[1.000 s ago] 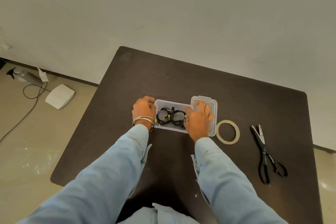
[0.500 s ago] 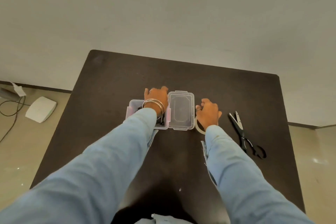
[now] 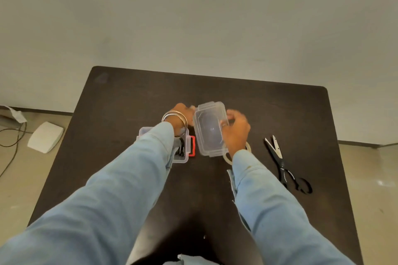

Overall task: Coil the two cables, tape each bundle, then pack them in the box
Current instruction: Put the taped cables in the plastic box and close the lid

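Clear plastic lid [image 3: 210,129] gripped by right hand [image 3: 235,131] and left hand [image 3: 183,112], raised. Clear plastic box [image 3: 185,157] with black coiled cables [image 3: 181,149] sits under left wrist on worktop [image 3: 269,118]. Square lid over rim, press evenly, snap red latch [image 3: 192,146].

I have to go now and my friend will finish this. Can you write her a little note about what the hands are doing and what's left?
Right hand: grips the clear lid, lifted off the table.
Left hand: at the lid's left edge; grip blurred, can't tell.
Box: open on the table, black cables inside, mostly hidden by the left sleeve.
Tape roll and scissors: on the table to the right.
Done: cables in the box.
Left: put the lid on and snap the red latch.
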The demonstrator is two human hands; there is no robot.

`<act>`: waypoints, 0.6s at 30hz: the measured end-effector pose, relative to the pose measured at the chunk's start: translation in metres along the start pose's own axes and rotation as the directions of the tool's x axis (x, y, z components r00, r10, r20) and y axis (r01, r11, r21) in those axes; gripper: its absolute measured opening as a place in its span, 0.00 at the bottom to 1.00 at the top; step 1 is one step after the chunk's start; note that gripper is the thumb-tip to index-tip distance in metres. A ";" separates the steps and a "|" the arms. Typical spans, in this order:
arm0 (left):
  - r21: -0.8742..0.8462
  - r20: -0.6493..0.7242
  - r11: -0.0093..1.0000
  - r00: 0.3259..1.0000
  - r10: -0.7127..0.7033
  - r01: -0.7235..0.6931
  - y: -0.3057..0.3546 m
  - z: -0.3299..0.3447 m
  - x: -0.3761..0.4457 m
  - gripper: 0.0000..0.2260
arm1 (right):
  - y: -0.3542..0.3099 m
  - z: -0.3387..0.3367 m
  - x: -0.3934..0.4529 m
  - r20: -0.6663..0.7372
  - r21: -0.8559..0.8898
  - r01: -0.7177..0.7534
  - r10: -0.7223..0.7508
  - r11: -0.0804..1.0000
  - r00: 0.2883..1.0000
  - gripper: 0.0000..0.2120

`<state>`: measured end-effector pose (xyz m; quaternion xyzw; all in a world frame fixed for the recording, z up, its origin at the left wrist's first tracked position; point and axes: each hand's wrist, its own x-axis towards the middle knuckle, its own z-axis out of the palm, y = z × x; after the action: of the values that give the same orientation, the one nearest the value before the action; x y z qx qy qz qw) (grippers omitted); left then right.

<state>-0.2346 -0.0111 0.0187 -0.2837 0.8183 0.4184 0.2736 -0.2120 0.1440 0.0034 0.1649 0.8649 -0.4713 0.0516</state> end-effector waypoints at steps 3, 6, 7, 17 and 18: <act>-0.431 0.000 0.902 1.000 0.029 -0.026 0.012 -0.015 -0.019 0.20 | -0.024 -0.012 0.005 -0.032 0.131 0.109 -0.106 0.985 0.994 0.14; -0.530 0.031 0.847 0.997 0.068 -0.041 0.012 -0.041 -0.038 0.27 | -0.045 -0.018 -0.003 -0.011 0.190 0.313 -0.316 0.931 0.949 0.14; -0.549 0.060 0.836 0.996 0.062 -0.019 0.007 -0.049 -0.042 0.30 | -0.052 -0.018 -0.009 -0.006 0.206 0.397 -0.405 0.894 0.914 0.14; -0.634 -0.014 0.768 0.992 -0.123 0.086 -0.076 -0.090 -0.066 0.08 | -0.041 0.040 -0.092 0.279 -0.057 0.905 -0.864 0.421 0.419 0.15; -0.630 -0.031 0.773 0.992 -0.126 0.079 -0.085 -0.091 -0.067 0.07 | -0.037 0.041 -0.100 0.319 -0.049 0.881 -0.829 0.470 0.460 0.18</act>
<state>-0.1486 -0.1136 0.0653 -0.4172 0.6250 0.6408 0.1569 -0.1335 0.0673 0.0348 -0.3610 0.8590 -0.3566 -0.0674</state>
